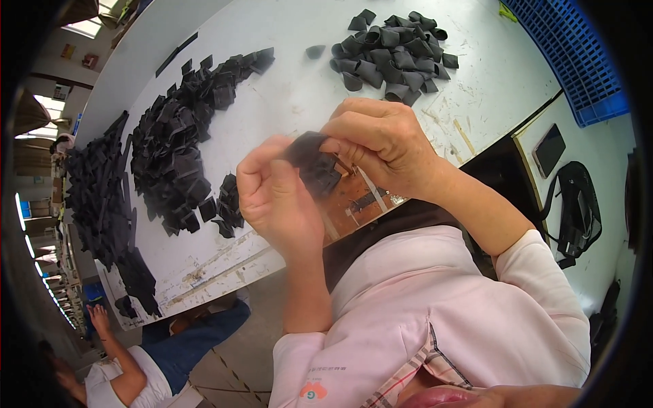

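Between my two hands, above the table's near edge, is a small black fabric piece (305,147). My left hand (286,207), partly blurred, pinches it from the left. The right hand (384,146) grips its other side between thumb and fingers. Under the hands is a brown board (360,200) with dark bits on it, partly hidden. Left of my left hand lies a small cluster of black pieces (229,204), beside a large heap of flat black pieces (173,146). Beyond my right hand, curled, tube-like black pieces (394,58) form another pile, with a single piece (315,52) apart from it.
Long black strips (98,190) are heaped along the left of the white table (286,88). A blue plastic crate (575,61) stands at the far right, with a phone (549,151) and a black mesh bag (578,211) nearer. Another person (132,367) sits at lower left.
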`<state>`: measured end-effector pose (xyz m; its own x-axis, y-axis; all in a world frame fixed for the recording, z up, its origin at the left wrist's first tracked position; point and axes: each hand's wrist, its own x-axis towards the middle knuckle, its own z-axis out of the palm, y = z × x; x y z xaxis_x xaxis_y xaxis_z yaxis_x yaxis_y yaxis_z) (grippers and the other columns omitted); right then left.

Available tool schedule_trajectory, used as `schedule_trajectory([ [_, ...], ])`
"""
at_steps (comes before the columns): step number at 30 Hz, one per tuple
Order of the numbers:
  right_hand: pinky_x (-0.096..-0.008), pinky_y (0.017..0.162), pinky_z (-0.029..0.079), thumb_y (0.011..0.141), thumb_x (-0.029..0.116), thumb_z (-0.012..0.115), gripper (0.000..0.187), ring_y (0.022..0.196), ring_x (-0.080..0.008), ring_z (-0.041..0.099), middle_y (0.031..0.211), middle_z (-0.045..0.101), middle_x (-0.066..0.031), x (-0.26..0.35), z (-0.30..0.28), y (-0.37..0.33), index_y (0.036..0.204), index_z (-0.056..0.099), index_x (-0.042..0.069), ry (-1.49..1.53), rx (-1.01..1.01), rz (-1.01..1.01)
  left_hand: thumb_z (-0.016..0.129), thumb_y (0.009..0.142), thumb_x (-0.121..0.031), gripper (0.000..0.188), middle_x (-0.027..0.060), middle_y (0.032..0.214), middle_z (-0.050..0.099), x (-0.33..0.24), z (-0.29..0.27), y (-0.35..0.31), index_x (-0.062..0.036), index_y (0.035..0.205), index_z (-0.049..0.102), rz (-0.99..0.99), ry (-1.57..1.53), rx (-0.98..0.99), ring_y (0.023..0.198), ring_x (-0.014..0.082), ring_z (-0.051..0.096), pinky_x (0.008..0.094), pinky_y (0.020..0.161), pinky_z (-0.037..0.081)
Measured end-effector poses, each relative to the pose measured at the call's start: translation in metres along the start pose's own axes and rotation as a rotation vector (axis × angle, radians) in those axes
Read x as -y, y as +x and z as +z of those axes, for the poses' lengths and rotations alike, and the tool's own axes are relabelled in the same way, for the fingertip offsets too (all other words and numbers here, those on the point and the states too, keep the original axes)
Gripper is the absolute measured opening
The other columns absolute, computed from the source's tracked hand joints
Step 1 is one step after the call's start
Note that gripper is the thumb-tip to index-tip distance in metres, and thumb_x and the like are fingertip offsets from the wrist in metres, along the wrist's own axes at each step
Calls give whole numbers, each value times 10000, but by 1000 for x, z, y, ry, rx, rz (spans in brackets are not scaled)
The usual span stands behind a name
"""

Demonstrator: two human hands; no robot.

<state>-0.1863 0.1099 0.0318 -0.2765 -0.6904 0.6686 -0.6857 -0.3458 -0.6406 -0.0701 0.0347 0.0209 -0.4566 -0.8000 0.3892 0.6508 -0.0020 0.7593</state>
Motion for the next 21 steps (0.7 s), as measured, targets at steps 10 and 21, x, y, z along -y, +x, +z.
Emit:
schedule_trajectory([
  [10,-253,454,387,789,156,590,118,512,-132,495,613,536,-24,7,-15,22,768,596,40,199,46,222,592,805,-45,90,37,710,578,4,-14,-3,24,853,559,42,675,-25,603,61,510,176,558,409],
  [21,-233,472,429,838,173,533,236,509,-66,506,589,573,-44,-4,0,-56,786,601,-47,402,105,805,627,730,-150,331,165,1018,492,43,-82,-36,-26,1016,517,-307,1634,100,877,335,519,393,807,396],
])
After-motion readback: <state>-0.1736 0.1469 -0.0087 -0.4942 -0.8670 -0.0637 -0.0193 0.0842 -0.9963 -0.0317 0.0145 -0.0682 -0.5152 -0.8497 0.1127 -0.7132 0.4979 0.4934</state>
